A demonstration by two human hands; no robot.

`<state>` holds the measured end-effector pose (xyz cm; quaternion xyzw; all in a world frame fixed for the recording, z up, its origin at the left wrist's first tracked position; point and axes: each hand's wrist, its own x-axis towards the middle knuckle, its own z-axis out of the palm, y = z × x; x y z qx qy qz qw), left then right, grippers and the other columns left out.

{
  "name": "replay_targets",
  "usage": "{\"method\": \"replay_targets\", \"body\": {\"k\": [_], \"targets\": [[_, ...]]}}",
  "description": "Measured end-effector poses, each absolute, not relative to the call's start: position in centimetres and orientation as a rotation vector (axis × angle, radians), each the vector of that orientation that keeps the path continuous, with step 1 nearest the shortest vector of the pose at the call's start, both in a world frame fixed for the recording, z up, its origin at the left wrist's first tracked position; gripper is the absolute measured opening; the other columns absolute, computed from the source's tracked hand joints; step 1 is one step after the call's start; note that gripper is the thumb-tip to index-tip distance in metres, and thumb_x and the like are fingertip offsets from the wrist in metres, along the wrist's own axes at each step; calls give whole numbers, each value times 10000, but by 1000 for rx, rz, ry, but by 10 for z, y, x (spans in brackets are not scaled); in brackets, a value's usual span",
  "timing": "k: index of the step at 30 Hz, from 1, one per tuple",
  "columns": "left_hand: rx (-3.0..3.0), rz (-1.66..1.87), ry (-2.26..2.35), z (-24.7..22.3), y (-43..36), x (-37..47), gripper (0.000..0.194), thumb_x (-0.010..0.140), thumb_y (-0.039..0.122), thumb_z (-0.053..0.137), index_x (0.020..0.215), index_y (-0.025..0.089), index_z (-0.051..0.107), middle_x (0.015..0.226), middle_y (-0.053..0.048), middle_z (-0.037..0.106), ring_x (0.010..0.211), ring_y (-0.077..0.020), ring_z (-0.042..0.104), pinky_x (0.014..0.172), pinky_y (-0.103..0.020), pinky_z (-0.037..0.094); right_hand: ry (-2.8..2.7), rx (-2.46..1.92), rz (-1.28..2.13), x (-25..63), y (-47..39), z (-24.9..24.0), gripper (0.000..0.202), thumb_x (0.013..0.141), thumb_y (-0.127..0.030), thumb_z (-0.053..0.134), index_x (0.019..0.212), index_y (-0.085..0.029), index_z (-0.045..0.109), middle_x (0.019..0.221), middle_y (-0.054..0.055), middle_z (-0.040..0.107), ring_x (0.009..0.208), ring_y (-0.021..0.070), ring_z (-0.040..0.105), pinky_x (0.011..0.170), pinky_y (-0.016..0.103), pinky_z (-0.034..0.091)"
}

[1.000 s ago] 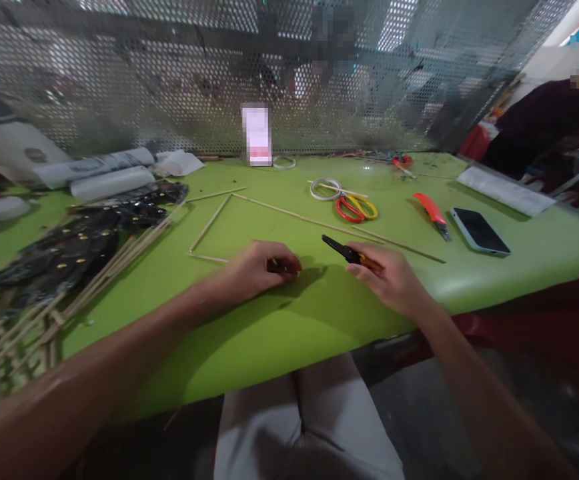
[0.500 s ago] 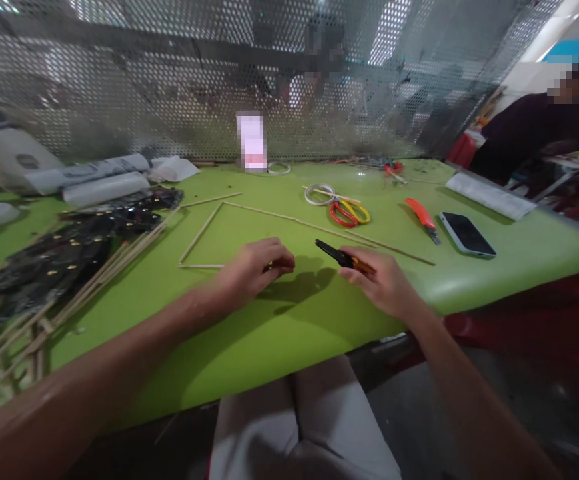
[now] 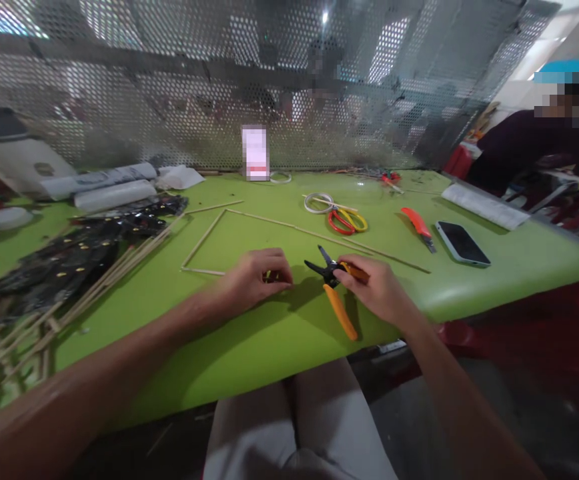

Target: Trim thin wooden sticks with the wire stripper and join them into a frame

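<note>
My right hand (image 3: 372, 287) grips one orange handle of the pliers (image 3: 339, 308); their black jaws are spread and point left, and the other handle hangs toward the table's front edge. My left hand (image 3: 264, 277) is curled with thumb and fingers close together, left of the jaws. What it holds, if anything, is too small to name. Beyond and beside it thin sticks (image 3: 204, 239) form an angular outline, its lower stick running up to my left hand. Scissors with red and yellow handles (image 3: 347, 221) lie past the pliers beside a wire ring (image 3: 318, 203).
An orange cutter (image 3: 418, 227) and a phone (image 3: 463, 243) lie at right, near a plastic roll (image 3: 484, 206). Stick bundles (image 3: 104, 277), black packets (image 3: 64, 263) and rolls (image 3: 114, 196) occupy the left. A perforated metal screen (image 3: 179, 100) stands behind; a person (image 3: 534, 140) sits at far right.
The pliers have opened, with one handle swung down toward the front edge. My left hand stays curled, turned slightly. The whole view has shifted a little.
</note>
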<state>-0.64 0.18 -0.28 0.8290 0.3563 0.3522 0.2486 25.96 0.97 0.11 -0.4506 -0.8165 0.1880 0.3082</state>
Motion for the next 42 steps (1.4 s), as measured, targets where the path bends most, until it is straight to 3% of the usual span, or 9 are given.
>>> {"method": "replay_targets", "body": {"k": [5,8,11,18,22,28,36,40,42], "targets": [[2184,939,1021,-3,3,-9,103,813,217,714,749,137,698,713,-17,643,617,-94,551,541,-186,425,-2037,-1211,600,266,16,-4,369,897,-500,568,1058,-183,665,1000,78,722,886,214,667,738,327,525],[2148,891,1059,-6,4,-9,42,805,162,684,831,139,708,758,-19,676,626,-92,569,549,-182,435,-2047,-1218,608,266,16,-4,363,900,-498,563,1052,-184,665,991,74,719,874,210,661,737,329,518],[2126,866,1072,-9,7,-10,102,786,139,667,882,142,704,816,-25,685,657,-98,592,566,-185,451,-2074,-1220,590,265,15,-3,359,904,-496,553,1041,-184,668,978,69,720,852,205,654,715,320,508],[2156,874,1040,-4,7,-12,156,840,288,669,881,143,708,927,-60,626,701,-101,592,587,-198,486,-2036,-1226,584,267,16,-5,365,890,-505,572,1021,-179,669,954,67,721,820,201,656,688,311,509],[2243,870,1093,-4,9,-14,128,879,190,581,905,134,693,874,-56,632,682,-107,585,594,-215,482,-1973,-1233,614,270,18,-7,356,877,-500,593,1018,-183,670,959,68,721,841,209,666,715,324,523],[2689,802,1072,-7,13,-18,154,898,141,545,895,128,698,894,-101,641,891,-220,551,791,-357,455,-1947,-1231,666,271,17,-6,346,877,-489,599,1022,-183,667,1000,76,720,860,210,670,733,329,529],[2697,650,960,2,8,-19,163,942,179,530,874,142,673,924,-90,608,896,-203,532,802,-329,433,-1958,-1262,676,271,16,-5,364,878,-503,593,1016,-175,668,997,82,711,860,208,657,741,329,522],[2718,535,990,5,6,-15,201,964,159,465,842,132,622,945,-97,586,900,-208,498,818,-347,432,-1951,-1208,757,272,14,-4,433,847,-523,626,1131,-195,629,1057,82,672,923,221,631,759,325,517],[2711,460,1058,4,2,-12,200,955,118,429,824,130,580,952,-99,565,888,-204,493,838,-363,440,-1975,-1205,795,272,13,-6,590,782,-509,702,1271,-223,535,1127,81,627,977,228,605,787,321,511]]}}
